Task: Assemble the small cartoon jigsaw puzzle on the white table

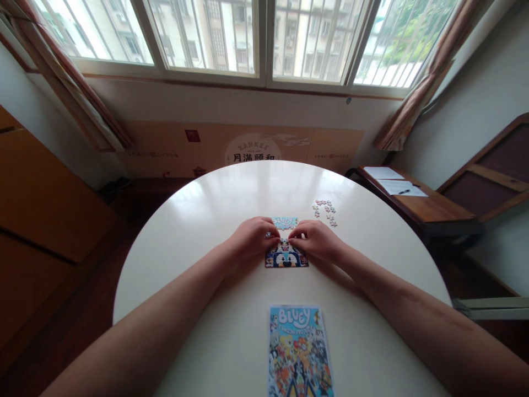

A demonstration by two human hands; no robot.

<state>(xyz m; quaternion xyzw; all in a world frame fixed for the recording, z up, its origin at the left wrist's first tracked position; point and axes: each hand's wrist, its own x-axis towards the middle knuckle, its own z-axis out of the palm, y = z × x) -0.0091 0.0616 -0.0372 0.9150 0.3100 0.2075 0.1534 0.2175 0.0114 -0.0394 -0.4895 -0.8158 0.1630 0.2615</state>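
A partly assembled jigsaw puzzle lies on the round white table in two separate sections. The lower section [286,259] shows a blue dog's face, while the upper strip [285,222] carries light-blue lettering. My left hand [257,237] is closed in a pinch at the lower section's upper left edge. At its upper right edge, my right hand [314,238] also pinches with thumb and forefinger. The fingertips hide most of the pieces they grip. Several loose puzzle pieces [324,208] lie beyond my right hand.
A colourful Bluey reference picture [301,353] lies flat near me on the white table [190,220]. To the right, a wooden side table [425,209] holds papers [399,187] and a pen. A barred window [206,33] and curtains stand beyond.
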